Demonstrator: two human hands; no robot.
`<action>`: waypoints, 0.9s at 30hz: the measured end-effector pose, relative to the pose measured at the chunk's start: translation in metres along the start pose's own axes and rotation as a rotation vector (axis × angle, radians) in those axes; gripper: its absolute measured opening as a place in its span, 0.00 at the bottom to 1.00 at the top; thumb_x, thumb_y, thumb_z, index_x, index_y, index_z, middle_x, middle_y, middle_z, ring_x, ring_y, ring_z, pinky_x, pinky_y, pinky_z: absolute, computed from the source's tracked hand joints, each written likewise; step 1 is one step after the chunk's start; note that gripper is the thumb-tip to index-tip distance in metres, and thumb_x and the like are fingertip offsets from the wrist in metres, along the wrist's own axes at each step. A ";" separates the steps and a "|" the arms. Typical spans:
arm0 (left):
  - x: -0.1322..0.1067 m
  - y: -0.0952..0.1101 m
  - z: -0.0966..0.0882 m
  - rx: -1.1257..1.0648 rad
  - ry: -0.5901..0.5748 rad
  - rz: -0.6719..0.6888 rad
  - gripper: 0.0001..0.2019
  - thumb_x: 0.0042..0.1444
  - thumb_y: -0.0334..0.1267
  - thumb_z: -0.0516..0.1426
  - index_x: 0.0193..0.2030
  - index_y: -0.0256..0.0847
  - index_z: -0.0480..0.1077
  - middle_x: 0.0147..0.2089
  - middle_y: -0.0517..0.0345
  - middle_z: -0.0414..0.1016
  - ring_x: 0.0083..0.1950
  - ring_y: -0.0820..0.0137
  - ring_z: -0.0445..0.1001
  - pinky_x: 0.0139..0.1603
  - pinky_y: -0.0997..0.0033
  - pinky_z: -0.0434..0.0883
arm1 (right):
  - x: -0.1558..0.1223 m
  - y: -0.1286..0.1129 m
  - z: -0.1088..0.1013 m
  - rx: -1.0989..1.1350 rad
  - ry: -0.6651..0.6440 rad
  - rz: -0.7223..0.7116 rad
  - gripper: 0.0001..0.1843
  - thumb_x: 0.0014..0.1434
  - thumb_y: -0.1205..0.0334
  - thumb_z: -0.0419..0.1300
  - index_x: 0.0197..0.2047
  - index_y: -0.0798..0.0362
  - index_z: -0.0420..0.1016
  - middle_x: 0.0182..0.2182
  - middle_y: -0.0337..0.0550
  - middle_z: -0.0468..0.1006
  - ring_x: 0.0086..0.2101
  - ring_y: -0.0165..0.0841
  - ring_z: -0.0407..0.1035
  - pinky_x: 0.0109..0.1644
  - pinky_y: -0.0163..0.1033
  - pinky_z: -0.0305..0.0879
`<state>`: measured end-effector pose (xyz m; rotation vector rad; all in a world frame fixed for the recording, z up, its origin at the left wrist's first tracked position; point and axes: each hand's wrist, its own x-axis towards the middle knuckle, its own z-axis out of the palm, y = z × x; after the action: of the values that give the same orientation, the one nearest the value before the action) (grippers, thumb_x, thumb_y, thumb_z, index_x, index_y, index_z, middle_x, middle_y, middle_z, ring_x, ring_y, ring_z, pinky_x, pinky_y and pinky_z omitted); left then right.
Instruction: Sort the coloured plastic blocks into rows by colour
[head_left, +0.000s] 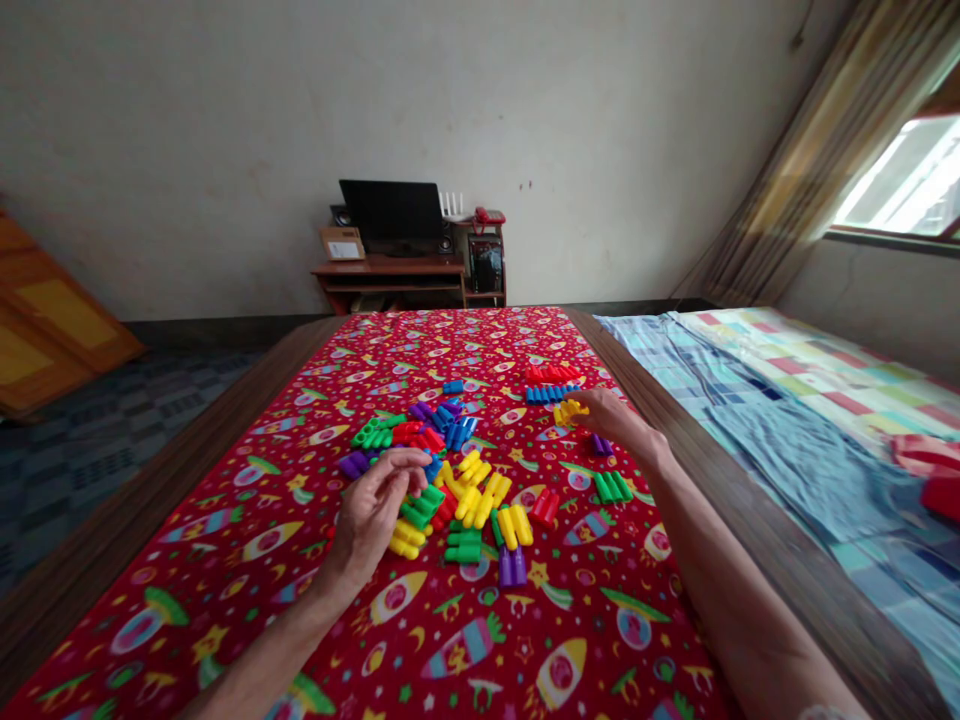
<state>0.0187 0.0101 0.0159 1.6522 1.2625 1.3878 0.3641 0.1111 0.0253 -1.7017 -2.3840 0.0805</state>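
- The red rocket-print cloth (225, 560) covered the long table, whose wooden edge showed along both sides.
- A bed (787, 400) with a checked sheet lay just beside the table's right edge.
- A desk (390, 275) carrying a dark monitor stood against the far wall.
- The pile of plastic blocks (442, 480), green, yellow, red, blue and purple, lay loose in the middle of the cloth.
- The left hand (375, 510) hung over the pile's near left side, fingers curled with the tips drawn together; whether they pinched a piece could not be told.
- The right hand (615, 415) reached out to the right of the pile, fingertips closed on a yellow block.
- A red row (553, 373) and a blue row (550, 393) lay side by side just beyond that hand.
- The yellow block (570, 410) was held low over the cloth, just in front of the blue row.
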 end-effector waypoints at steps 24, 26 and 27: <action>-0.007 -0.029 0.006 0.858 -0.412 0.651 0.09 0.64 0.32 0.51 0.48 0.40 0.70 0.47 0.52 0.77 0.48 0.61 0.72 0.49 0.57 0.65 | -0.019 -0.137 0.042 0.211 0.046 -0.458 0.05 0.64 0.63 0.57 0.39 0.56 0.69 0.31 0.42 0.74 0.28 0.28 0.63 0.30 0.33 0.51; -0.007 -0.028 0.007 0.878 -0.419 0.646 0.08 0.64 0.33 0.52 0.46 0.39 0.70 0.45 0.52 0.77 0.47 0.60 0.72 0.48 0.57 0.65 | -0.018 -0.135 0.041 0.178 0.019 -0.422 0.05 0.64 0.64 0.56 0.41 0.57 0.69 0.27 0.41 0.73 0.26 0.27 0.61 0.29 0.34 0.49; -0.007 -0.028 0.007 0.886 -0.422 0.642 0.07 0.64 0.34 0.52 0.45 0.39 0.70 0.44 0.52 0.77 0.46 0.60 0.72 0.47 0.57 0.65 | -0.018 -0.135 0.042 0.155 0.005 -0.402 0.05 0.63 0.66 0.56 0.42 0.57 0.69 0.26 0.40 0.72 0.25 0.27 0.60 0.28 0.35 0.47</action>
<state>0.0181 0.0140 -0.0140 2.9626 1.2012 0.6847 0.2361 0.0529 0.0045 -1.1316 -2.5874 0.1904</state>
